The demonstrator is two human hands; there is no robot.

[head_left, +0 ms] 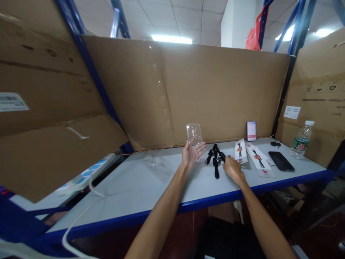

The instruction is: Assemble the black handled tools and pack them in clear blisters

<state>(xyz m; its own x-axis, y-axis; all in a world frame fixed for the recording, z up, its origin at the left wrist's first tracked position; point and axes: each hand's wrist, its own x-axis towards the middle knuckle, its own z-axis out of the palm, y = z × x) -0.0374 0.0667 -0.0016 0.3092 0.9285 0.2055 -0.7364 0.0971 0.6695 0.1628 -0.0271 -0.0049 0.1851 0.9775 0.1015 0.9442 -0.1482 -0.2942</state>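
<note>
My left hand [191, 154] holds up a clear plastic blister shell [194, 133] over the table, its thumb at the shell's edge and its fingers stretched behind it. Right of it, several black tools [216, 162] with rounded handles, spokeshave-like in shape, lie in a loose pile. My right hand [232, 168] is at the pile's right side, fingers curled round the end of one black tool; the fingertips are partly hidden. Just beyond that hand, a white printed card [240, 151] and more cards [260, 160] show pictures of a black-handled tool.
Clear plastic packaging [157, 165] lies on the grey table [129, 190] at left. To the right are a black phone [281, 160], keys [275, 144] and a water bottle [300, 142]. A lit phone [251, 131] leans against the cardboard wall [205, 90]. A white cable [71, 228] crosses the left edge.
</note>
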